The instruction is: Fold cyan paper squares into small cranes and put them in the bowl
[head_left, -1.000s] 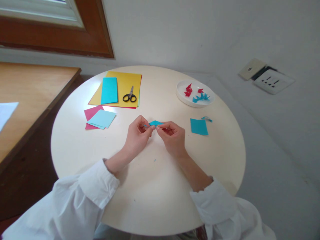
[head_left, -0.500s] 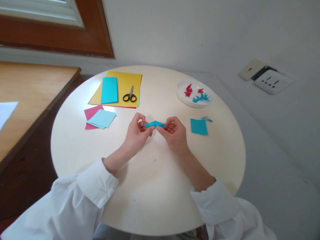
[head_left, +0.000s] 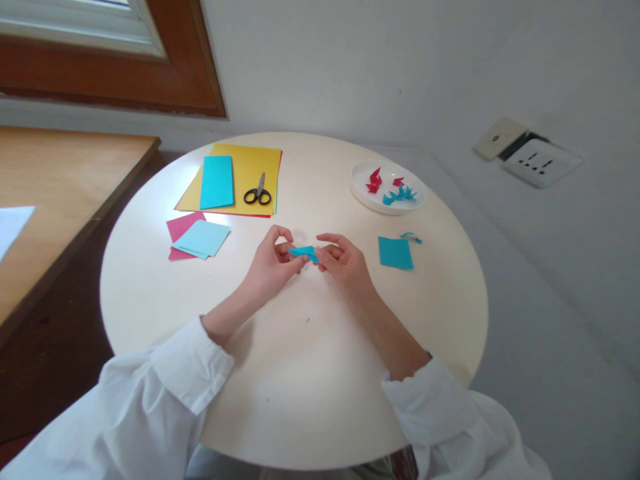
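I see the left hand (head_left: 271,263) and right hand (head_left: 347,265) pinching 1 folded blue paper (head_left: 304,251), apparently to steady its creases.

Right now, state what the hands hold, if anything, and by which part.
A small folded blue paper, pinched by the left hand on its left part and the right hand at its right end.

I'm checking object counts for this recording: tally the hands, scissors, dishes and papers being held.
Hands: 2 (left hand, right hand)
Scissors: 1 (black-handled scissors)
Dishes: 1 (white dish)
Held papers: 1 (folded blue paper)
Total: 5
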A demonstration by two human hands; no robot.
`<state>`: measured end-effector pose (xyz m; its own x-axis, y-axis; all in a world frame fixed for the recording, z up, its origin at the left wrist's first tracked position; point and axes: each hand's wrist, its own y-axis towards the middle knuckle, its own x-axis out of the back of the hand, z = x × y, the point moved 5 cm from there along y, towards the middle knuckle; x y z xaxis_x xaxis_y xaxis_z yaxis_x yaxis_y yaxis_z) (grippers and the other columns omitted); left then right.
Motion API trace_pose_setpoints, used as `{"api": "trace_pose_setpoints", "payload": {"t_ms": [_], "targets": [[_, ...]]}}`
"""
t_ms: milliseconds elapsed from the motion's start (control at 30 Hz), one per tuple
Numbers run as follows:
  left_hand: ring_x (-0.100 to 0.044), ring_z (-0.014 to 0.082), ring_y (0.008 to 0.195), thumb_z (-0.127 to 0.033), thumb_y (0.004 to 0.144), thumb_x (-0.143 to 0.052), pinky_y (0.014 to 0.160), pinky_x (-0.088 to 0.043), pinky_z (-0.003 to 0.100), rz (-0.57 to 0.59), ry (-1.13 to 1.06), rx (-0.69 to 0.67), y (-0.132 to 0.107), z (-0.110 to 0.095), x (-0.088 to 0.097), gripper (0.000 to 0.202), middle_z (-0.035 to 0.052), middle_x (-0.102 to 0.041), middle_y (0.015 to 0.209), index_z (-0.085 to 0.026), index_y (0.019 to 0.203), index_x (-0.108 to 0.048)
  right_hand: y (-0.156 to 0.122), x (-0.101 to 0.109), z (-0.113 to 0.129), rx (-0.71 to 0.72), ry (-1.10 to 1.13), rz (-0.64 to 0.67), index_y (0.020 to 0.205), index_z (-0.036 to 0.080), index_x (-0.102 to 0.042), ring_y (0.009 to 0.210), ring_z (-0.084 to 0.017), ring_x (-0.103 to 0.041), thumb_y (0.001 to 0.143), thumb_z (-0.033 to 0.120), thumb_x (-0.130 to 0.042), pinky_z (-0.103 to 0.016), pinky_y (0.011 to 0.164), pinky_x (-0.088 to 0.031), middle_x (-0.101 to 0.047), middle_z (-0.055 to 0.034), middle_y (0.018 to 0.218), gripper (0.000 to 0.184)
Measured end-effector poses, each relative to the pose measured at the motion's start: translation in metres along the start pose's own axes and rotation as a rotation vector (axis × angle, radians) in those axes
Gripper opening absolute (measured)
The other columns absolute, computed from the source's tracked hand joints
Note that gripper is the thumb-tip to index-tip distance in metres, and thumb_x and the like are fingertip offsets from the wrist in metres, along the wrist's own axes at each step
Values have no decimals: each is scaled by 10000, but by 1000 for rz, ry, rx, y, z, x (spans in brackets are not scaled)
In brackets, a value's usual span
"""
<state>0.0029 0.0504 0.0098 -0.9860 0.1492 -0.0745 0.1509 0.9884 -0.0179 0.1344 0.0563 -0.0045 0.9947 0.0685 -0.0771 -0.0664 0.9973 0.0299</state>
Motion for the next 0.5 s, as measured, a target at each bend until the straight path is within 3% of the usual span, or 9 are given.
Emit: {"api": "trace_pose_setpoints", "payload": {"t_ms": [133,367,500], "targets": [[-555,101,529,-197,635,-641,501,-385,200,-16,-48,11,1,3,-1,328,-77,-562,531,-215,827,-375,2,4,-2,15,4,-33,776,187,-578,573,-107,-575,607,342,-706,-261,586,-453,-628,25,608,262],[-530,81,526,-199,578,-721,587,-416,233,-172,-283,120,3,14,4,377,-50,-612,575,-184,863,-476,-2,-4,-3,44,-14,-7,811,216,-484,534,-113,-582,632,309,-695,-253,552,-446,-624,52,568,292],[-543,98,605,-281,585,-739,659,-425,258,-49,-344,164,4,16,-3,249,16,-622,634,-111,726,-626,-3,-3,-3,75,-35,-40,823,220,-434,508,-106,-564,654,306,-682,-232,519,-416,-618,52,571,313]]}}
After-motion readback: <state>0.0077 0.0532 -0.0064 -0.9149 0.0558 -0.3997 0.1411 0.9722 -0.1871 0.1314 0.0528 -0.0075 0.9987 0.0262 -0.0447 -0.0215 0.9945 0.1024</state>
